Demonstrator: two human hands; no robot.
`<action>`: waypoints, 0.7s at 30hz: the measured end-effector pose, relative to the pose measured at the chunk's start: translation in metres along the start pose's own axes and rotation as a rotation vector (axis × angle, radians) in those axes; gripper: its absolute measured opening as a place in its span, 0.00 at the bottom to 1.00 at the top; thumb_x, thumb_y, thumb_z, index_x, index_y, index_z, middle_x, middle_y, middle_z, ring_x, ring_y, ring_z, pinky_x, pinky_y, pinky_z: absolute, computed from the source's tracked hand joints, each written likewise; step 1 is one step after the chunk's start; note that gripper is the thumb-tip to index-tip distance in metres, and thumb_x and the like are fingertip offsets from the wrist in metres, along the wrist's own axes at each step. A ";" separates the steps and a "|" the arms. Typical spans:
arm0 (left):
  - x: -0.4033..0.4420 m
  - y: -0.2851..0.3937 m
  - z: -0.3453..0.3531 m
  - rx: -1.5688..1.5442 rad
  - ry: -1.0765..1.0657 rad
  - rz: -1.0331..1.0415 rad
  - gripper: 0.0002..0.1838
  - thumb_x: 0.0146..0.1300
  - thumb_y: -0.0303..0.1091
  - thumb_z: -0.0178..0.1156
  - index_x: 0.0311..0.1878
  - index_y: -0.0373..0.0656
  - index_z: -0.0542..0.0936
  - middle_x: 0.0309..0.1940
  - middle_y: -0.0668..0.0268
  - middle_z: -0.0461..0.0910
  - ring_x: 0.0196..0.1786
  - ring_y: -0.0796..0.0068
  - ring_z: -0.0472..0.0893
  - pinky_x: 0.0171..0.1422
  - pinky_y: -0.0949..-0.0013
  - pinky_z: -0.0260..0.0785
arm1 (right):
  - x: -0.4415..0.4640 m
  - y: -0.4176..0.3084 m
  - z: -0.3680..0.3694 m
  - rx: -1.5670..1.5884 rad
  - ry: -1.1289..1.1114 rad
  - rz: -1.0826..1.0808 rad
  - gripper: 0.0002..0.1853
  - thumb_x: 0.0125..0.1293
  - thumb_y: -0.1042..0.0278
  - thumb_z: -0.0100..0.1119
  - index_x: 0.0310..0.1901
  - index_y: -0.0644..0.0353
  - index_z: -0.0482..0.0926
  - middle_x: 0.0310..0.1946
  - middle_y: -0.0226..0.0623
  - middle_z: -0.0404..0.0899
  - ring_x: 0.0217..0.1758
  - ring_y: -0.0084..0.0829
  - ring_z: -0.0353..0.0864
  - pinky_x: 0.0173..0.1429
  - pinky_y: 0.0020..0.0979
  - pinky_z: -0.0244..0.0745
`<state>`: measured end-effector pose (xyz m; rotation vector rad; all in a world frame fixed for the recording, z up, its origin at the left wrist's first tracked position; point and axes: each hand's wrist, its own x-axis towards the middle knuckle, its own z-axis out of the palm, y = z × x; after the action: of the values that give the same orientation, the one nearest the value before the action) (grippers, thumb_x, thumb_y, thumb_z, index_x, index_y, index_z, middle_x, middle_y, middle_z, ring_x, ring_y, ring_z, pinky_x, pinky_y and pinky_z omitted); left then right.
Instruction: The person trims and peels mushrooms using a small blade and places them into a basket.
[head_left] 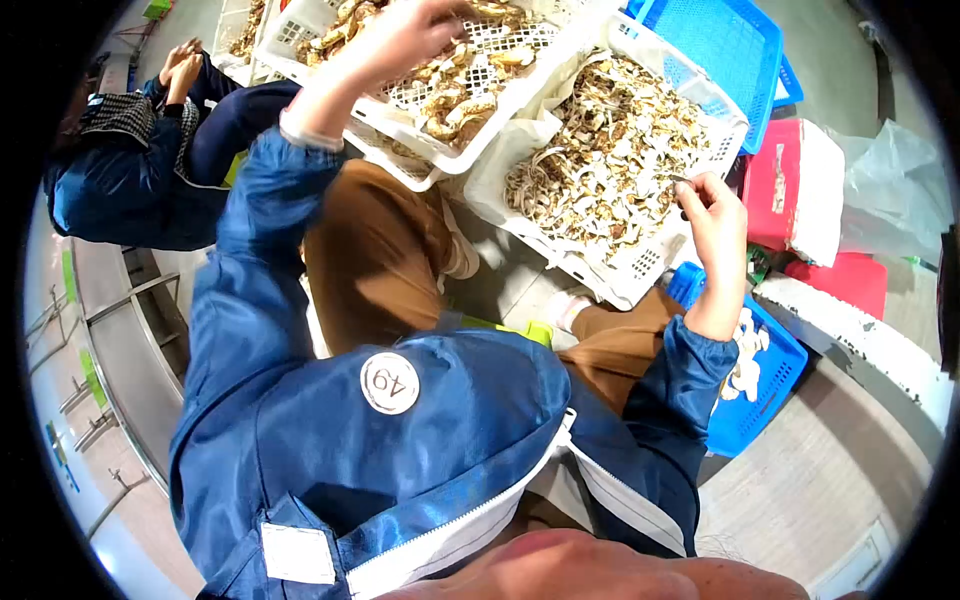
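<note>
White plastic lattice crate [452,160], left, holds knobbly brown mushroom-like pieces [472,108]; left hand [425,38] hangs above, blurred, grip cannot be told. Second perforated crate [600,277] holds pale trimmings [605,150]. Right hand [716,206], well apart, pinches a thin dark tool [677,178]. Probably a fetching step; next calls for a light grasp.

Head-worn view, forward and down (fisheye), close

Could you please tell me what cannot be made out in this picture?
- Head view: small dark object in the right hand, too small to identify.
- Head view: left hand, blurred near the top edge.
- Head view: part of the blue basket, hidden by the right sleeve.
</note>
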<state>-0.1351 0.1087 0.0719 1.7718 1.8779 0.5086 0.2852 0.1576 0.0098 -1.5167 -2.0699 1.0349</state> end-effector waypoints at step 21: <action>0.103 -0.091 0.105 0.363 -0.106 0.018 0.32 0.57 0.46 0.71 0.61 0.41 0.75 0.47 0.53 0.84 0.52 0.54 0.83 0.57 0.57 0.75 | 0.019 -0.013 0.031 -0.086 -0.065 -0.074 0.10 0.64 0.64 0.65 0.35 0.62 0.80 0.22 0.44 0.78 0.23 0.36 0.77 0.33 0.34 0.71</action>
<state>-0.1484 0.1962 -0.0763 1.9979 1.9740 0.0767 0.2490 0.1626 -0.0036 -1.4533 -2.2243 0.9919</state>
